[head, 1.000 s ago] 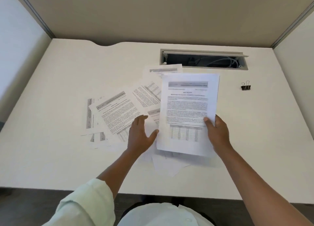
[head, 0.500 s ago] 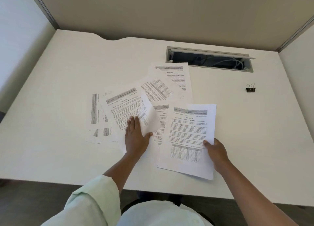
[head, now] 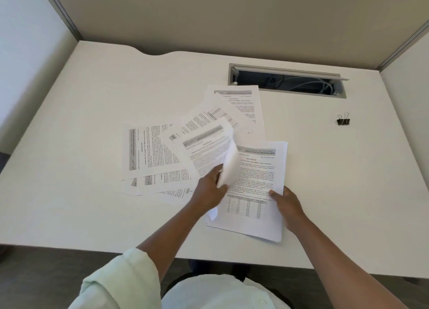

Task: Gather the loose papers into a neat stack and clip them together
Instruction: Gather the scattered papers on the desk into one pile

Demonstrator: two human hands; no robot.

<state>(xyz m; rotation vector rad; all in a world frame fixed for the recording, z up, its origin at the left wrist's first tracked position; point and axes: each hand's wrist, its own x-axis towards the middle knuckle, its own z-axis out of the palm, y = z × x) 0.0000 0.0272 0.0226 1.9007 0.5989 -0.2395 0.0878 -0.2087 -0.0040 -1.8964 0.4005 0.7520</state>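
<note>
Several printed white sheets lie fanned across the middle of the white desk [head: 92, 104]. My left hand [head: 210, 190] pinches one sheet [head: 213, 150] by its lower right corner; that sheet curls up off the pile. My right hand [head: 286, 204] holds the right edge of a small stack of sheets [head: 253, 192] lying near the desk's front edge. More loose sheets [head: 148, 150] spread out to the left, and two more [head: 241, 109] lie behind. A black binder clip [head: 343, 121] stands alone at the right, well apart from both hands.
An open cable slot [head: 287, 82] with wires inside sits in the desk at the back right. Partition walls [head: 209, 18] close off the back and both sides. The desk's front edge [head: 92, 248] runs just below the stack.
My right hand brought its sheets down from mid-air onto the desk near the front edge. My left hand went from resting flat on a loose sheet to pinching and lifting it toward the stack.
</note>
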